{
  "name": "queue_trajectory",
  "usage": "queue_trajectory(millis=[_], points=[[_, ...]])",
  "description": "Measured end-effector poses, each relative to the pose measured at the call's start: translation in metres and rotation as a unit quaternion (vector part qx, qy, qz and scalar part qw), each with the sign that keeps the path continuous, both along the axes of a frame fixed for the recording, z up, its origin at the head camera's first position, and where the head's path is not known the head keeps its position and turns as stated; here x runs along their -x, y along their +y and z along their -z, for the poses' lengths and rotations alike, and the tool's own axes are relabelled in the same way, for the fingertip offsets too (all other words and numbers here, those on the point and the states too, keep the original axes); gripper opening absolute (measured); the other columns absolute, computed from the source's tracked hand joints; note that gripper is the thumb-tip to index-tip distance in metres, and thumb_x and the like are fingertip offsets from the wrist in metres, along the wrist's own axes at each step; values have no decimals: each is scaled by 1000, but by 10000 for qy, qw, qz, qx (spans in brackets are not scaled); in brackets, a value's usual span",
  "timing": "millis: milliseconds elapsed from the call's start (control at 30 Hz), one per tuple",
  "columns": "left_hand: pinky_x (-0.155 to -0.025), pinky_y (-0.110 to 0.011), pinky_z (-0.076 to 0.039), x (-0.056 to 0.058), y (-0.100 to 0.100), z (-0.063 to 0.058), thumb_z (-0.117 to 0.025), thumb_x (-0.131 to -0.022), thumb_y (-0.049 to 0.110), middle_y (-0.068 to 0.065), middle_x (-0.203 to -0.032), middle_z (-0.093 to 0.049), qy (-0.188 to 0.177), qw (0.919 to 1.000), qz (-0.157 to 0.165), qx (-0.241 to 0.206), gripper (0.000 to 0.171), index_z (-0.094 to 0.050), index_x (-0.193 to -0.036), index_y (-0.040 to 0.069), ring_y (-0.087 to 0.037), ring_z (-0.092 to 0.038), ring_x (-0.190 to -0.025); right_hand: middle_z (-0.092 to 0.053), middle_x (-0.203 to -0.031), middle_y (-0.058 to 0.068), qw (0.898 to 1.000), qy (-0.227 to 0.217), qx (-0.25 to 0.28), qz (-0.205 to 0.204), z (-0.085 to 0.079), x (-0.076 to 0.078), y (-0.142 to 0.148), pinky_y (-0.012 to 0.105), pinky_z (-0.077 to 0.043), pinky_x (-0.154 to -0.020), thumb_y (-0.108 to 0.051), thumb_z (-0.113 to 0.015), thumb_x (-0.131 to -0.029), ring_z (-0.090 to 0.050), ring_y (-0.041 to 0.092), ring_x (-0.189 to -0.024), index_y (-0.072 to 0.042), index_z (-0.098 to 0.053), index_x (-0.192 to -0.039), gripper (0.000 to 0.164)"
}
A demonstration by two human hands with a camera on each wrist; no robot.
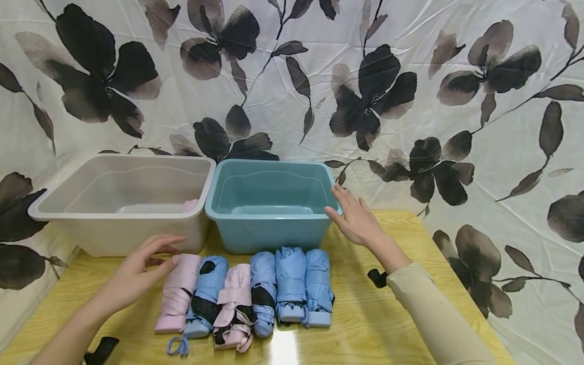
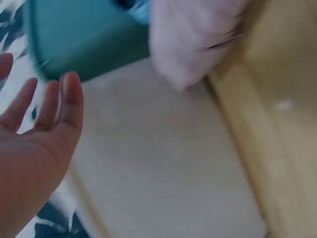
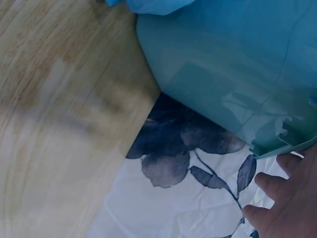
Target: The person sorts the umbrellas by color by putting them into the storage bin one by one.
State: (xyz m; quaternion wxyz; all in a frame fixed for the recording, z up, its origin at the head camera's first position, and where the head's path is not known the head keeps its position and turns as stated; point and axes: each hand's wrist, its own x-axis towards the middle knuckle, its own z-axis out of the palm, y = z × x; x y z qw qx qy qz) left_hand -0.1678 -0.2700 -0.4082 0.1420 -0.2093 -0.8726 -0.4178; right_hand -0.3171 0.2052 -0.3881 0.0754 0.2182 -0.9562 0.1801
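Several folded umbrellas lie side by side in a row, some pink, some blue. My left hand (image 1: 137, 271), fingers loosely bent and holding nothing, hovers by the top of the leftmost pink umbrella (image 1: 178, 294). Beside that one lies a blue umbrella (image 1: 207, 291) with a looped cord (image 1: 178, 346) at its lower end. A second pink umbrella (image 1: 234, 304) has loose, untidy folds. At the right end is another blue umbrella (image 1: 318, 289). My right hand (image 1: 356, 218) has its fingers extended at the right rim of the blue bin (image 1: 269, 233), with nothing gripped.
A light grey bin (image 1: 123, 235) stands left of the blue one, with a bit of pink fabric (image 1: 190, 205) inside. Both bins back against a floral cloth (image 1: 292, 101). The yellow wooden table (image 1: 378, 324) extends to the right of the umbrellas.
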Motion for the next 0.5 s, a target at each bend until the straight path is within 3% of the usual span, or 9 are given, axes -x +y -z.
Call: queue_trajectory(millis=[67,133,200,333,500], points=[[-85,-15,-50,1,1,10,-69,-98,0,-5,-133,-58,53,9998,-31,207,41,-62,-138,3,5,-53,-113,-15,-174,6,10000,8,-28,-6,-1,0,1,64,-11,-125,-59,-34,-109,-19,36,-158,-10,-24,-166,76],[-85,-23,-53,2,2,20,-71,-96,1,-11,-135,-58,111,9990,-101,416,42,-62,-137,2,-4,-54,-117,-15,-174,7,10000,26,-73,-29,-2,0,2,63,-11,-125,-58,-34,-110,-19,38,-158,-9,-24,-166,75],[-90,-39,-54,3,3,29,-74,-93,3,-17,-137,-56,107,9979,-188,618,45,-61,-136,1,-18,-52,-123,-15,-174,9,9999,43,-82,-62,-2,1,2,62,-11,-126,-56,-34,-110,-18,38,-158,-8,-24,-166,74],[-95,-67,-42,3,5,44,-79,-88,7,-28,-140,-51,-34,9940,-364,1031,54,-59,-136,-5,-48,-47,-124,-18,-173,12,9999,73,-78,-128,-2,2,1,61,-14,-126,-56,-34,-111,-18,39,-158,-6,-24,-165,74],[-97,-75,-34,3,9,59,-82,-85,15,-35,-145,-43,-333,9859,-557,1543,66,-54,-140,-8,-59,-40,-125,-17,-174,11,9999,17,-59,-123,-2,1,0,60,-13,-126,-55,-35,-110,-16,35,-159,-6,-24,-165,74]])
